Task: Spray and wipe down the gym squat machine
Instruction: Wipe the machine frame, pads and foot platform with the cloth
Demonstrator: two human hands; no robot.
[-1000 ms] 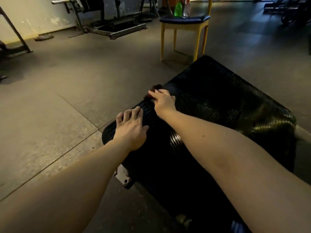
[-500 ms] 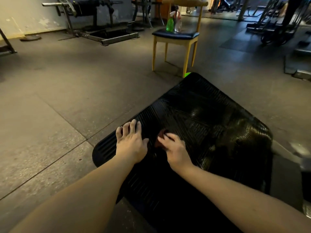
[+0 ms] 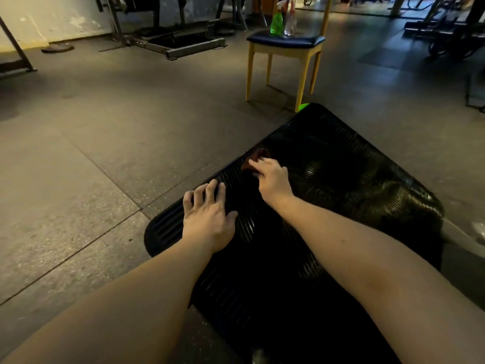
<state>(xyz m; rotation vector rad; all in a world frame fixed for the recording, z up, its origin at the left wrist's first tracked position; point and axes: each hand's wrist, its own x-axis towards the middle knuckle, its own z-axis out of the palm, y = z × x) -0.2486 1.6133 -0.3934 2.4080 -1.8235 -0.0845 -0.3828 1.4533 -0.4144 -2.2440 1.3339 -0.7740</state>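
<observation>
Squat machine footplate [image 3: 341, 195], ribbed black, grey floor [image 3: 105, 143], left hand [image 3: 207, 219] splayed flat, right hand [image 3: 273, 177] clutching cloth [image 3: 256, 156], chair [image 3: 286, 47] at 12 o'clock

The footplate [image 3: 341, 206] lies on the floor [image 3: 105, 153] at 5 o'clock. The left hand [image 3: 207, 222] rests flat at its 9 o'clock edge, and just beyond it the right hand [image 3: 271, 177] curls its fingers [image 3: 254, 162] over a cloth [image 3: 259, 153] on the plate. Behind, at 12 o'clock, stands a chair [image 3: 286, 48] with two bottles [image 3: 277, 22] side by side on its seat.
</observation>
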